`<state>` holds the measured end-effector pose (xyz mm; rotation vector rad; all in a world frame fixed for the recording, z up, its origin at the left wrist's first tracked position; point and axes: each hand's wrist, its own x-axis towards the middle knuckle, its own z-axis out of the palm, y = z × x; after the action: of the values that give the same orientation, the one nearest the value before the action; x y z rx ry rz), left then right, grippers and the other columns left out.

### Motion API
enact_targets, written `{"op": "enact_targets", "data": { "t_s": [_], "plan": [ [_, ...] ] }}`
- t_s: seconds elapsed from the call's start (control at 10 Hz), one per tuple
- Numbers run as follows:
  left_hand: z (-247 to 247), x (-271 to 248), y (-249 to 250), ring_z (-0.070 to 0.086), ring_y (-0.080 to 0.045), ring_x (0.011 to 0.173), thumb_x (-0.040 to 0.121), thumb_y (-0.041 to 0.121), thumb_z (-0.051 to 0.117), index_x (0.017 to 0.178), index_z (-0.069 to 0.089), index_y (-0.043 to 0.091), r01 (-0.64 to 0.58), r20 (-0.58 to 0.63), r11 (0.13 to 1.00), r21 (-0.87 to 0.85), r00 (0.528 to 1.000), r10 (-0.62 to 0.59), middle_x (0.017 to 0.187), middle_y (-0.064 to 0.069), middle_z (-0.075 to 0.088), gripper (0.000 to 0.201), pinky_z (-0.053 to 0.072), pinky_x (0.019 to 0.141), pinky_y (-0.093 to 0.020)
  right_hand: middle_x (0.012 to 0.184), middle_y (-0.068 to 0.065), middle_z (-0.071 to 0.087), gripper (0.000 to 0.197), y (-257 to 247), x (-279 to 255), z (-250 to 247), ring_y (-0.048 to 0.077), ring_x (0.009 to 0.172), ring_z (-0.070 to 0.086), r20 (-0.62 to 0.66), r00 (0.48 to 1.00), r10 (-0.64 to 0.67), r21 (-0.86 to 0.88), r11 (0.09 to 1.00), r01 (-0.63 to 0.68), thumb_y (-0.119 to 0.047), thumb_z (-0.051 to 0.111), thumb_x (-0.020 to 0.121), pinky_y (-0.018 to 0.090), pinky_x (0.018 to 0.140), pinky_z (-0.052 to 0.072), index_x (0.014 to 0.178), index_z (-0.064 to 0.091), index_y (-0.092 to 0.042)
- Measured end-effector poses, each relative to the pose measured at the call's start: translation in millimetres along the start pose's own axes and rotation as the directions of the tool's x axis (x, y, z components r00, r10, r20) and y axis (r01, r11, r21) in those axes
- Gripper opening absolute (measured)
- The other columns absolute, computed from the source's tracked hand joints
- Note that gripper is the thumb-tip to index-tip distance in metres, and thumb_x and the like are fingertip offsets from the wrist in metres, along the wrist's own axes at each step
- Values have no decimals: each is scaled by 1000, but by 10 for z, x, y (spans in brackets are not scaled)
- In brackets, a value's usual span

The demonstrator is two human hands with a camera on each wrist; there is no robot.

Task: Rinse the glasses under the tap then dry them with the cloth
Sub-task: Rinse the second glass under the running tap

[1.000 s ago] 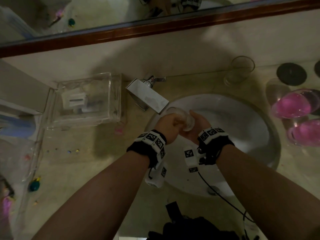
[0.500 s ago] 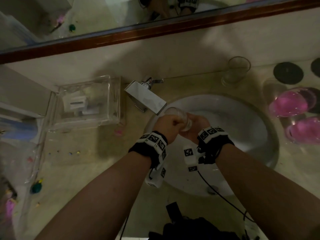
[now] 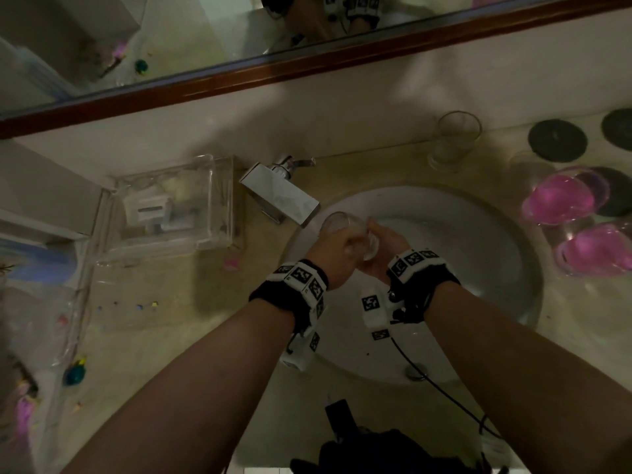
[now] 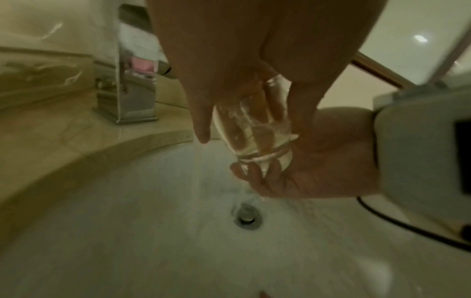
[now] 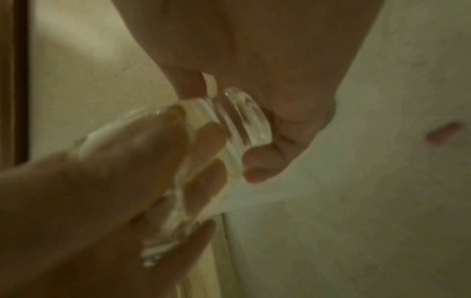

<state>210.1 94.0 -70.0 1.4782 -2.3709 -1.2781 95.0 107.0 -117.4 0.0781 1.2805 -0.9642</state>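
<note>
One clear glass (image 3: 349, 230) sits at frame centre under the tap (image 3: 280, 196), over the sink (image 3: 478, 268); I see my left hand (image 3: 333, 254) and right hand (image 3: 384, 249) both wrapped around it. One more empty glass (image 3: 453, 140) stands upper right, beside two pink-filled glasses (image 3: 561, 200).

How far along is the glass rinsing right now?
Nothing looks finished. In hand: both hands, left hand and right hand, hold one glass under the tap over the sink. Left: another empty glass waits on the counter; no drying visible yet.
</note>
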Motion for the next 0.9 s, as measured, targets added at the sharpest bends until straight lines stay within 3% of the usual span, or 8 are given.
{"op": "enact_targets", "data": {
  "t_s": [0.1, 0.2, 0.3, 0.4, 0.6, 0.7, 0.8, 0.9],
  "plan": [
    [-10, 6, 26, 60, -19, 107, 95, 13, 56, 114, 69, 10, 124, 21, 990, 65, 992, -126, 117, -7, 66, 22, 43, 89, -23, 136, 17, 52, 48, -2, -79, -28, 27, 91, 58, 79, 994, 76, 147, 985, -87, -38, 38, 99, 36, 74, 50, 136, 47, -7],
    [2, -1, 39, 62, -22, 100, 94, 16, 58, 105, 72, 9, 121, -45, 989, 90, 992, -117, 109, -8, 69, 20, 45, 84, -27, 130, 21, 50, 50, -28, -99, -91, 28, 96, 57, 174, 983, 59, 166, 982, -88, -18, 39, 95, 38, 83, 48, 142, 38, -1],
    [18, -30, 48, 60, -16, 94, 93, 17, 60, 104, 73, 9, 98, -102, 995, 30, 990, -94, 106, -6, 69, 18, 38, 74, -18, 128, 10, 54, 47, -51, -96, -103, 9, 82, 56, 20, 1000, 8, 281, 960, -13, -9, 57, 92, 16, 72, 50, 137, 44, -5],
    [11, -30, 67, 60, -21, 103, 95, 8, 55, 108, 68, 5, 62, -7, 998, 12, 998, -62, 112, -9, 67, 18, 42, 83, -23, 139, 13, 49, 55, -62, 12, -140, 10, 89, 58, -21, 999, 27, 110, 994, -24, -28, 61, 92, 11, 75, 47, 140, 42, -11],
    [25, -31, 30, 61, -22, 106, 95, 12, 56, 108, 70, 9, 132, -79, 989, 60, 989, -127, 113, -7, 69, 19, 44, 88, -25, 125, 8, 59, 66, -81, -58, 21, 25, 115, 57, -50, 999, -4, -118, 993, -2, -23, 85, 67, 21, 84, 43, 126, 54, -20],
    [46, -20, 13, 62, -19, 97, 94, 19, 59, 102, 71, 12, 151, -117, 987, 64, 983, -143, 106, -5, 70, 16, 45, 81, -26, 111, 4, 56, 46, -97, -98, -20, 13, 91, 58, 5, 999, -35, -236, 971, 35, -13, 70, 84, 7, 64, 44, 127, 53, -13],
    [39, -12, 4, 61, -19, 102, 94, 21, 60, 109, 67, 12, 158, -76, 987, 20, 985, -156, 112, -5, 67, 19, 46, 86, -28, 72, 9, 66, 32, -63, -202, -61, 16, 69, 53, 123, 992, 4, 45, 999, -10, -22, 38, 102, 24, 62, 48, 84, 57, -4],
    [33, -34, 1, 60, -23, 109, 96, 14, 57, 111, 68, 9, 139, -3, 989, 47, 990, -139, 117, -8, 66, 20, 45, 91, -28, 79, 10, 66, 33, -45, -209, -46, 21, 78, 55, 76, 996, 47, 80, 995, -54, -31, 42, 100, 32, 78, 44, 87, 59, -6]
  ]
}}
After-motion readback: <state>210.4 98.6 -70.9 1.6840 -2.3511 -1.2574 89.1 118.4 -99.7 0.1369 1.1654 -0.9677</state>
